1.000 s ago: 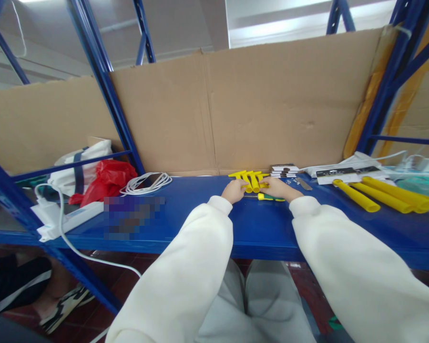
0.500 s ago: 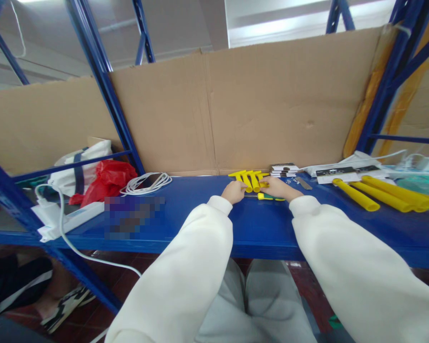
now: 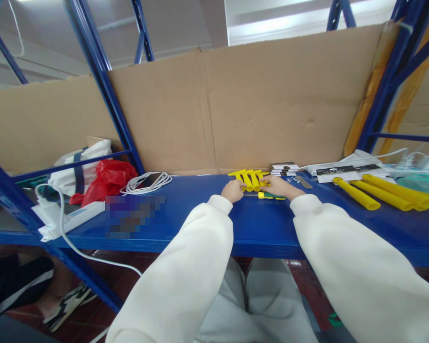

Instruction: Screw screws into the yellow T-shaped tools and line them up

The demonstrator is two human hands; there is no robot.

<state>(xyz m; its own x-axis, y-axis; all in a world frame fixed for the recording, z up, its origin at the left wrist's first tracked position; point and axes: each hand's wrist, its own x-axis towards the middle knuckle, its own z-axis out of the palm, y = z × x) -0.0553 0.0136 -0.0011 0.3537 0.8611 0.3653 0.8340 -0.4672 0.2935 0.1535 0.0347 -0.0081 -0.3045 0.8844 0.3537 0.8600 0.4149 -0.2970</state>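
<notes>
Several yellow T-shaped plastic handles [image 3: 249, 182] lie side by side on the blue shelf top [image 3: 200, 224], their round ends toward me. At the left end of this row my left hand [image 3: 232, 191] has its fingers closed against the outermost handle. My right hand [image 3: 278, 186] closes on the row from the right, thumb and fingers at the last handle. Just in front of the handles, a screwdriver [image 3: 270, 196] with a yellow and green grip lies crosswise, its shaft pointing left. The fingertips are small and partly hidden.
Flat blades [image 3: 303, 182] and a stack of small packs [image 3: 284, 169] lie behind my right hand. Long yellow tubes [image 3: 388, 195] rest at the right. A coiled white cable [image 3: 148, 183], a red bag [image 3: 110, 178] and a power strip [image 3: 75, 219] sit left. Cardboard [image 3: 257, 105] stands behind.
Both hands stay at the row of yellow handles. My left hand has shifted very slightly left; the handles have hardly moved.
</notes>
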